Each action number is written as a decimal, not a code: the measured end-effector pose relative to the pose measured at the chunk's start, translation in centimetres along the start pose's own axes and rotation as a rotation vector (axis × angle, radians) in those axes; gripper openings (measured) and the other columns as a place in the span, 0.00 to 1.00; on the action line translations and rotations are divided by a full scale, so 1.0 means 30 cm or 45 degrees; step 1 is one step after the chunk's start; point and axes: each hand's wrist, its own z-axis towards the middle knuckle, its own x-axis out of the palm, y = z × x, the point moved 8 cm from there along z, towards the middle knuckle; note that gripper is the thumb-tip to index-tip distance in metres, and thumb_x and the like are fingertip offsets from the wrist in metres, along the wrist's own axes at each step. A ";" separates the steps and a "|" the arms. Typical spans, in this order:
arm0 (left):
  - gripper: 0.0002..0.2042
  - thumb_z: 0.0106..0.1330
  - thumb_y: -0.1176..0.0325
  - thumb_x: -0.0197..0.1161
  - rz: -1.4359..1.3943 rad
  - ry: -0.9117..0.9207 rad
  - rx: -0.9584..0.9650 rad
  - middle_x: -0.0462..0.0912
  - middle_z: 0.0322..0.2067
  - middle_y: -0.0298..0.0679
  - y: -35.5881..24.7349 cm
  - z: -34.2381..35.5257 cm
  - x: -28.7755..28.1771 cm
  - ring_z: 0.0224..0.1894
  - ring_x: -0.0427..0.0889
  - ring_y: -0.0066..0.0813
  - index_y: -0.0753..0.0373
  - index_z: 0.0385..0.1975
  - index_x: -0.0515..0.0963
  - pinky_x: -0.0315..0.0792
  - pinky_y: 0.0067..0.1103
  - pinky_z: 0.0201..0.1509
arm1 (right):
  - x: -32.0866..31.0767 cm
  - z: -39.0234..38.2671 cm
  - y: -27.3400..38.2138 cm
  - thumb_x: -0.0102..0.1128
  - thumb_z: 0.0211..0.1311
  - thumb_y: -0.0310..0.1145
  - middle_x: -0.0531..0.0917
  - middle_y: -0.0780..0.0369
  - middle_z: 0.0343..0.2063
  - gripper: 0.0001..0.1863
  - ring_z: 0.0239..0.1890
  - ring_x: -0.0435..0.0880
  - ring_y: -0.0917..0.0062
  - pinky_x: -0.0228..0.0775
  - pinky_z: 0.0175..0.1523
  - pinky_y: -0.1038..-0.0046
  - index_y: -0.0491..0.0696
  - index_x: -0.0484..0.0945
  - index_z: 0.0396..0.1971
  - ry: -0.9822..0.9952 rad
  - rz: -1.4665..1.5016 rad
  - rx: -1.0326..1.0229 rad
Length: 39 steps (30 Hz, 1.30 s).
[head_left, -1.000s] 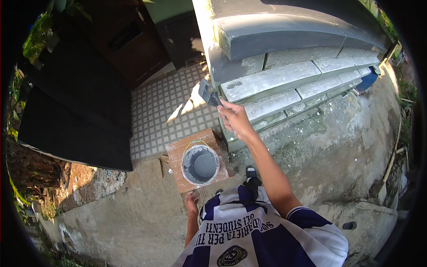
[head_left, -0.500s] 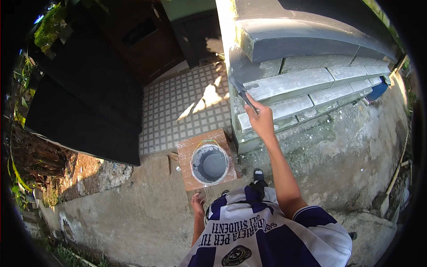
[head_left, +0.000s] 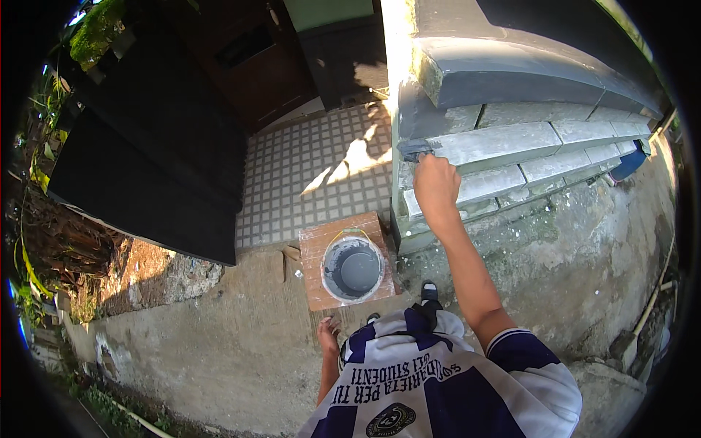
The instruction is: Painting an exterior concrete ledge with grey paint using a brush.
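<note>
My right hand (head_left: 437, 186) is closed round the handle of a paintbrush (head_left: 415, 149), its bristle end dark with grey paint. The brush rests at the left end of the upper pale step (head_left: 496, 146), next to the grey-painted wall corner. Knuckles hide most of the handle. Lower down, my left hand (head_left: 328, 333) hangs near my side with nothing in it, its fingers loosely bent and apart. Just beyond that hand a bucket (head_left: 332, 276) of grey paint (head_left: 359, 273) stands on a brown wooden board (head_left: 314, 292), its yellow-green handle leaning at the far rim.
A dark grey ledge (head_left: 518, 89) overhangs the steps. Checkered tiles (head_left: 285, 190) lead back to a brown door (head_left: 255, 58). A black panel (head_left: 153, 175) stands on the left. Rough concrete (head_left: 219, 336) surrounds my feet, and a blue object (head_left: 629, 164) lies by the steps' far right.
My right hand has turned over and come slightly nearer; the brush, tilted up along the wall corner before, now lies more level at the step's end. The view has shifted a little left.
</note>
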 end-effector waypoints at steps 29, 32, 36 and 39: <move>0.08 0.62 0.61 0.52 -0.075 0.079 0.042 0.76 0.44 0.32 -0.029 0.044 -0.005 0.39 0.76 0.26 0.54 0.38 0.71 0.66 0.22 0.39 | 0.009 0.049 0.063 0.52 0.46 0.20 0.80 0.48 0.23 0.04 0.32 0.81 0.55 0.73 0.37 0.59 0.40 0.77 0.18 -0.060 -0.032 0.020; 0.08 0.62 0.61 0.52 -0.089 0.060 0.020 0.76 0.44 0.32 -0.013 0.033 -0.007 0.39 0.76 0.27 0.54 0.38 0.71 0.66 0.22 0.39 | 0.021 0.044 0.061 0.53 0.50 0.23 0.80 0.49 0.23 0.05 0.30 0.81 0.54 0.73 0.36 0.58 0.41 0.77 0.20 -0.099 -0.025 0.027; 0.08 0.62 0.61 0.52 -0.128 0.050 -0.029 0.76 0.44 0.32 0.024 0.025 -0.023 0.38 0.76 0.26 0.54 0.37 0.71 0.66 0.22 0.39 | -0.026 0.004 0.030 0.56 0.54 0.30 0.80 0.49 0.22 0.08 0.28 0.80 0.55 0.72 0.34 0.59 0.44 0.81 0.30 -0.210 0.118 0.022; 0.07 0.61 0.62 0.53 -0.134 0.051 -0.026 0.76 0.44 0.32 0.017 0.021 -0.029 0.38 0.77 0.26 0.54 0.37 0.71 0.66 0.22 0.38 | -0.105 -0.051 -0.005 0.58 0.55 0.34 0.80 0.49 0.22 0.12 0.27 0.80 0.56 0.71 0.32 0.61 0.47 0.81 0.38 -0.332 0.182 0.021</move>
